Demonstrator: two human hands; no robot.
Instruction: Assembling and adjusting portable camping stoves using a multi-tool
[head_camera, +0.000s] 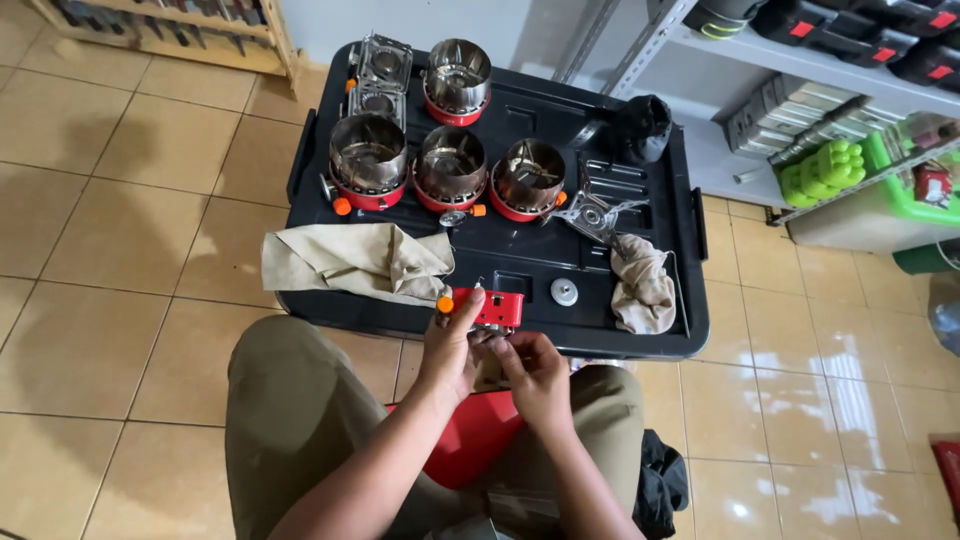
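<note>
Head view: both hands' fingers pinch the red stove base (490, 308), its underside hidden behind them.

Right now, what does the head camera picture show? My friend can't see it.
Two hands, left hand and right hand, hold a small red stove part with an orange knob. Beyond lies a black lid carrying shiny round camp stoves and cloths.
</note>
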